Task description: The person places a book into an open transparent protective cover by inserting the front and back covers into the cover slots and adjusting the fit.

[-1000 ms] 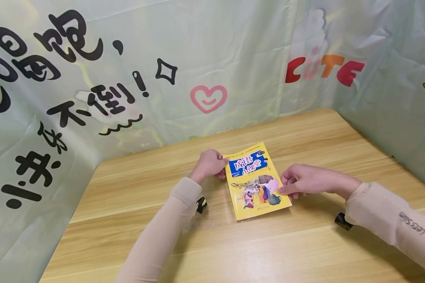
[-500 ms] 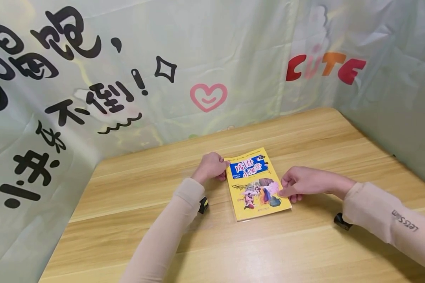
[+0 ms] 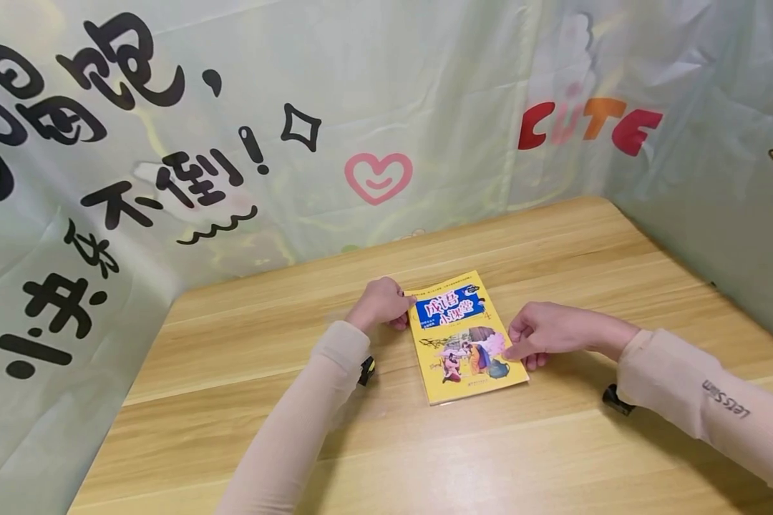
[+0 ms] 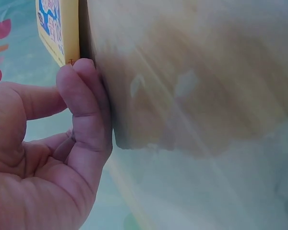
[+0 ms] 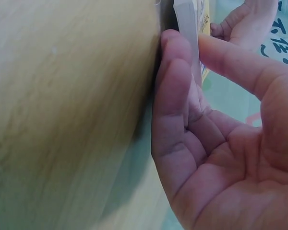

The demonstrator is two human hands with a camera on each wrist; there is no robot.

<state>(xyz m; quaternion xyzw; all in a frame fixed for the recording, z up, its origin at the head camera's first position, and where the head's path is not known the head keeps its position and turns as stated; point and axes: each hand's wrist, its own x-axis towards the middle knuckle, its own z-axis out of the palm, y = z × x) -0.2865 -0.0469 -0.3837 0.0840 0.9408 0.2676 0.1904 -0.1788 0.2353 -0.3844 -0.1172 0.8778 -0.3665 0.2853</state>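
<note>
I'm remotely watching the left hand (image 3: pixel 381 303) and right hand (image 3: pixel 557 329) pinch the yellow idiom book (image 3: pixel 465 339) right of frame centre, its top just lowered, so likely flatter over the bench (image 3: pixel 464 458)

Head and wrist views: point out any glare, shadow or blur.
Head view: pale glare on the wooden table, the yellow Chinese idiom book fairly crisp; left wrist view: hazy, tabletop soft, left hand clearer; right wrist view: dark shadow beside the right hand, wood grain blurred.
</note>
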